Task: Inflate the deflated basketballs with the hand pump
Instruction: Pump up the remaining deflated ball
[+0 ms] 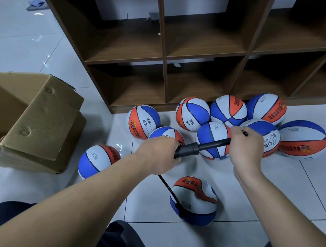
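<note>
The dented basketball lies on the tiled floor just in front of the person, its top caved in. A thin black hose runs from its side up to the black hand pump, held level above it. The left hand grips the pump barrel, fingers curled round it; the right hand grips the handle end, with the piston rod partly drawn out between them. Beyond the pump, eight more red, white and blue basketballs cluster on the floor against a brown wooden cubby shelf. An open cardboard box lies to the left.
</note>
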